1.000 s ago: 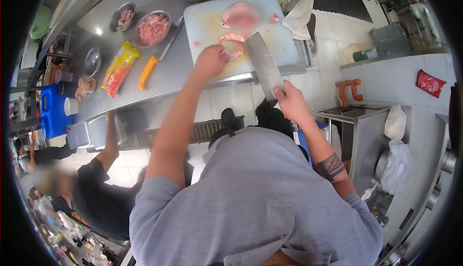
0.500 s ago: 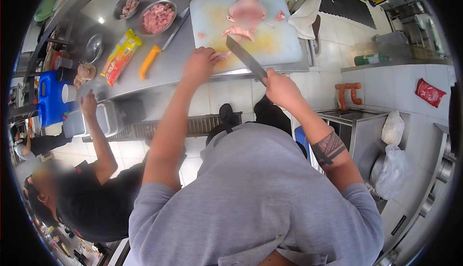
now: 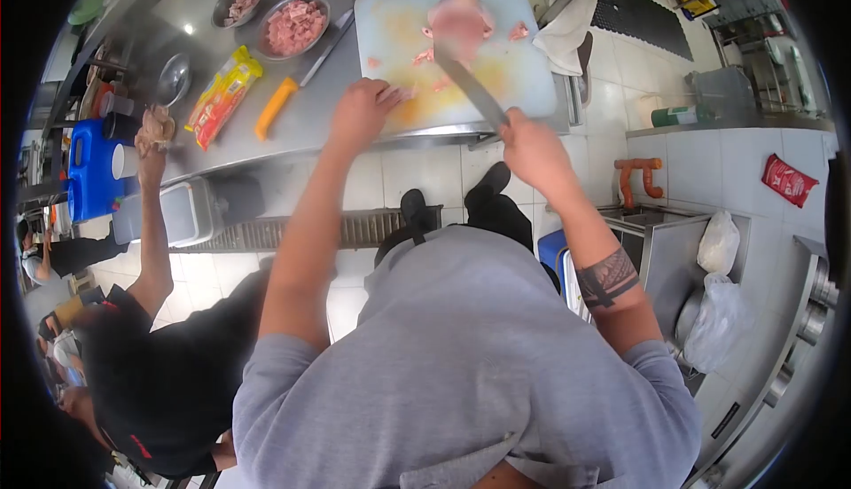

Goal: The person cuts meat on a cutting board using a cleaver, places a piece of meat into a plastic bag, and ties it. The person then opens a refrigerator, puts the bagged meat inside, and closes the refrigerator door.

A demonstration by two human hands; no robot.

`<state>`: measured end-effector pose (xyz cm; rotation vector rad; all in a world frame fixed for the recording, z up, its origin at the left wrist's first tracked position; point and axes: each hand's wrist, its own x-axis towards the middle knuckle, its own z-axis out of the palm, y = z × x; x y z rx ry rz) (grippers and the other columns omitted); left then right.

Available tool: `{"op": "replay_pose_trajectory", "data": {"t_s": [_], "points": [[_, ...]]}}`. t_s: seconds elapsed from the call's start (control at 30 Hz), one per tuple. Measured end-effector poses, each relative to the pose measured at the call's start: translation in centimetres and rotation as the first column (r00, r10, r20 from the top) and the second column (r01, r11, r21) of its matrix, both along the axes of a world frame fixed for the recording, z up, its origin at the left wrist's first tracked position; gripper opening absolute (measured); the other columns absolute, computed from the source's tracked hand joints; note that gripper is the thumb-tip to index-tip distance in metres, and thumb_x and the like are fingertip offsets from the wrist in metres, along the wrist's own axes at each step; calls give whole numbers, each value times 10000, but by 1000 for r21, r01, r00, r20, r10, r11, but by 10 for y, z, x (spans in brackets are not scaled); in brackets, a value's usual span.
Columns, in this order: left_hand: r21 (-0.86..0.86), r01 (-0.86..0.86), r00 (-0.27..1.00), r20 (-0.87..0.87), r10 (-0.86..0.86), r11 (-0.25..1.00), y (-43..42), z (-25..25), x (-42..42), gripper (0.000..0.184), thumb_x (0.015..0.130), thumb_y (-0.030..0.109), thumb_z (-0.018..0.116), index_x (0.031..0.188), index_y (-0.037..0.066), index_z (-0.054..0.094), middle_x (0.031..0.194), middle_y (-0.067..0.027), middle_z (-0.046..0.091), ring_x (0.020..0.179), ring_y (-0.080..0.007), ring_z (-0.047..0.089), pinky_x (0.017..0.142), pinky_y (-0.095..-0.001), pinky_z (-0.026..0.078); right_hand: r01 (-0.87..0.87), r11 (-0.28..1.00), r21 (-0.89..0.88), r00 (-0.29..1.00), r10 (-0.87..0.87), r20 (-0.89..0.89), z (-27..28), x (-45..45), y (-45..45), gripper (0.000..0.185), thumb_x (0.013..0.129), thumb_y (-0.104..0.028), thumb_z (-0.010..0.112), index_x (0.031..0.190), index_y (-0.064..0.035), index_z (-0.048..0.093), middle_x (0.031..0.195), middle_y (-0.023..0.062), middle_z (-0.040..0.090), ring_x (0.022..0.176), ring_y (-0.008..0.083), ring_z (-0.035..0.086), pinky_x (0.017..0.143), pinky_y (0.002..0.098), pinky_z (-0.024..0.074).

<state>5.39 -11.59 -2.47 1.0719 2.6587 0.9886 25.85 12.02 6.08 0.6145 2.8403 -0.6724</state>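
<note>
Steel in grip, clamped cleaver (image 3: pixel 477 92) in right hand (image 3: pixel 534 146), aimed toward ten-thirty; touched meat strip (image 3: pixel 402 96) with nearer left hand (image 3: pixel 359 115), seven o'clock from blade tip; couldn't tell if pinched.

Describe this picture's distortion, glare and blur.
Head view: strong wide-angle distortion with black corners; head view: a small white glare spot on the steel table; head view: the large meat piece looks smeared, the orange knife handle sharper.
</note>
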Motion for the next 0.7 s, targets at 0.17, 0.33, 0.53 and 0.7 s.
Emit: {"op": "replay_pose_trajectory", "data": {"t_s": [0.17, 0.33, 0.53, 0.7], "points": [[-65, -204, 927, 308, 214, 977, 15, 1, 1, 362, 908, 338, 805, 1100, 34, 757, 1053, -160, 735, 983, -315, 719, 828, -430, 569, 124, 983, -136, 976, -146, -163, 28, 16, -9, 244, 1047, -219, 596, 1124, 10, 568, 835, 298, 682, 792, 530, 652, 732, 590, 493], [110, -177, 960, -199, 196, 978, 31, -17, 7, 266, 921, 197, 739, 1145, 53, 747, 1152, -185, 715, 1024, -356, 706, 865, -447, 566, 202, 931, -303, 960, -249, -127, -14, 42, 8, 265, 1042, -227, 622, 1116, 23, 579, 707, 212, 638, 554, 370, 595, 575, 485, 490], [53, 82, 996, -44, -79, 995, 95, -39, 17, 252, 905, 64, 659, 1140, 74, 750, 1175, -197, 685, 1054, -409, 677, 922, -484, 547, 498, 402, -769, 846, -423, 326, -42, 52, 15, 198, 1063, -249, 620, 1115, -62, 583, 598, -24, 441, 402, 99, 419, 363, 315, 403], [174, 77, 995, 52, -87, 982, 111, -49, 17, 232, 911, 58, 659, 1125, 79, 746, 1136, -177, 693, 1034, -391, 682, 899, -477, 542, 476, 190, -859, 834, -406, 373, -69, 45, 0, 199, 1064, -247, 631, 1119, -69, 562, 571, -25, 411, 394, 106, 410, 367, 328, 391]]}}
